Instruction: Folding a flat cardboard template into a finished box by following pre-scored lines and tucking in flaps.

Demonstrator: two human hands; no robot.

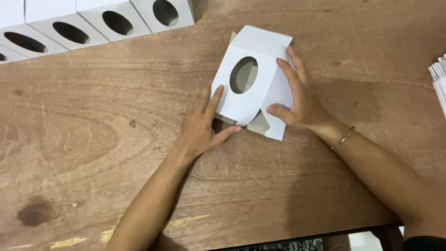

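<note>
A white carton with an oval window (253, 81) is being held near the middle of the wooden table (93, 153); it is being pressed by the spread fingers of the left hand (204, 128) and clasped on its side panel by the right hand (297, 100), probably so that it is kept in shape. Nothing is being seen inside it, and the finished white boxes (93, 23) at the far left are also looking empty.
</note>
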